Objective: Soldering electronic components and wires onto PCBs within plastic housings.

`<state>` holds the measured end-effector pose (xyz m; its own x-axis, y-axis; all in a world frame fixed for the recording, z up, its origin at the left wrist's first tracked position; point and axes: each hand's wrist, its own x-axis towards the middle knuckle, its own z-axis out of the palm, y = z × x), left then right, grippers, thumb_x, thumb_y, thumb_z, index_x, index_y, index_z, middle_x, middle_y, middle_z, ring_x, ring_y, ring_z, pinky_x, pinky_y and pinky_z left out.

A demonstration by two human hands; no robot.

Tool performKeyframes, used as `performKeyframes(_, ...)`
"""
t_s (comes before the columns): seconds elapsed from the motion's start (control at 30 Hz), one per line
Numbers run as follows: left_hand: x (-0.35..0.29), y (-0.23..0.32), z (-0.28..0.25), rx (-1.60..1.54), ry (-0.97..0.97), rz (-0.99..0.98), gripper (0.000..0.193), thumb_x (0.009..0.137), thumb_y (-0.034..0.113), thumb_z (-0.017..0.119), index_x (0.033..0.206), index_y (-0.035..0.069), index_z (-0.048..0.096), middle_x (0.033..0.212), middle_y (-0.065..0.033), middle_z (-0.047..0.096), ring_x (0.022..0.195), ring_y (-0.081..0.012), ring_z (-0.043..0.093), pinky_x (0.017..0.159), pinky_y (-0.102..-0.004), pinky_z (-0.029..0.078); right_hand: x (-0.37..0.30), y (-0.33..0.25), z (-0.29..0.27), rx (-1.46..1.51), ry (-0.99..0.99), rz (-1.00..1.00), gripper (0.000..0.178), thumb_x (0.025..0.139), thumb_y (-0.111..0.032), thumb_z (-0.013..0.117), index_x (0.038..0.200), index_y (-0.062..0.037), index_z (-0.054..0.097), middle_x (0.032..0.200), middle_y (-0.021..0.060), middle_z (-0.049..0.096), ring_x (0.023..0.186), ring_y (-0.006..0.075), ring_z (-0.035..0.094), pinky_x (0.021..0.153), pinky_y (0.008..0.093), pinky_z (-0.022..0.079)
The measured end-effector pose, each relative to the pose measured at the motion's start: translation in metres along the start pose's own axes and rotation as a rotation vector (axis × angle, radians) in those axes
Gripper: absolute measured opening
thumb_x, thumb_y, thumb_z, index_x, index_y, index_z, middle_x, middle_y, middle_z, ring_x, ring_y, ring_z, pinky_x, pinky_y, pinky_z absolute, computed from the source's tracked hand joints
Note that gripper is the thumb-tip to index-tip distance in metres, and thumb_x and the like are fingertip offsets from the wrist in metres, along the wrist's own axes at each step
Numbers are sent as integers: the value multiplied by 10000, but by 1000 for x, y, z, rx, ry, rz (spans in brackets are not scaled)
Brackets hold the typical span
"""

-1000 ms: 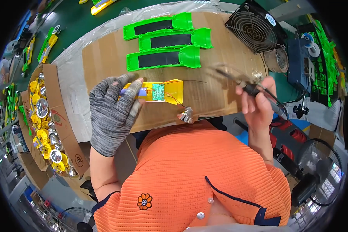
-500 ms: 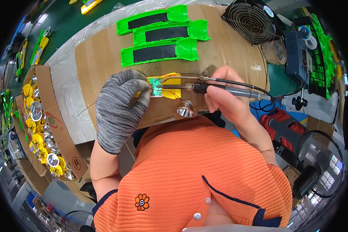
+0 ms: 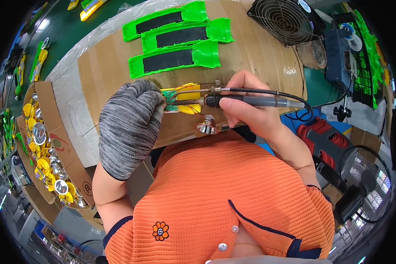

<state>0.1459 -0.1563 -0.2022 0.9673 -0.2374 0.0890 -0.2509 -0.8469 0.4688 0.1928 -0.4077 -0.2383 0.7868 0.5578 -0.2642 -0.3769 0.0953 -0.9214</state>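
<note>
My right hand [image 3: 253, 103] is bare and grips a soldering iron [image 3: 246, 100] with a thin solder-feed tube fixed along it. The iron's tip reaches left onto a small green circuit board [image 3: 170, 98]. That board lies on a yellow plastic part [image 3: 192, 105], with thin red and black wires running from it. My left hand [image 3: 132, 125], in a grey knit glove, is closed at the board's left edge; its fingertips hide that end and whatever else they may pinch. A shiny cone-shaped reflector [image 3: 207, 125] hangs on a wire just below the yellow part.
Three green plastic shells [image 3: 174, 59] with black pads lie beyond my hands on the cardboard-covered bench [image 3: 255, 57]. A black fan [image 3: 287, 20] stands far right, beside a blue soldering station [image 3: 338, 55]. At left, a cardboard box [image 3: 68, 145] holds several yellow parts with reflectors.
The whole view has shifted slightly, moving the bench things left. My gloved fingers have curled further over the board's left end. The iron's tip stays on the board.
</note>
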Motion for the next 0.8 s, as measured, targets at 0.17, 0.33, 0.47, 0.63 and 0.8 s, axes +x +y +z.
performKeyframes(0.17,0,2,-1,119,-29,33,122,770,27,719,887,44,692,946,-106,683,892,-295,650,782,-378,530,1,-1,5,-42,29,3,156,886,-20,644,934,-25,496,648,32,579,528,80,553,466,219,412)
performKeyframes(0.33,1,3,-3,174,-78,36,116,778,54,714,892,57,696,962,-94,686,897,-296,645,777,-385,527,1,-3,5,-41,29,1,156,890,-24,646,933,-24,496,658,32,584,530,76,553,468,215,414)
performKeyframes(0.47,2,3,-3,188,-104,35,117,779,57,713,895,61,695,968,-90,686,895,-296,642,774,-387,525,1,-2,5,-61,41,-8,154,892,-26,646,933,-20,498,657,31,585,532,76,558,468,215,416)
performKeyframes(0.63,2,3,-3,202,-103,58,122,780,60,711,901,62,693,968,-90,685,889,-299,639,775,-392,521,-1,-1,1,-34,23,6,172,887,-62,674,928,-20,512,698,30,605,553,71,573,477,219,434)
performKeyframes(0.8,2,1,-4,192,-118,55,118,780,65,712,897,62,692,966,-89,685,886,-299,638,775,-394,520,-10,-8,-11,55,86,-99,152,893,-48,672,923,-18,526,693,38,608,556,83,582,481,222,447)
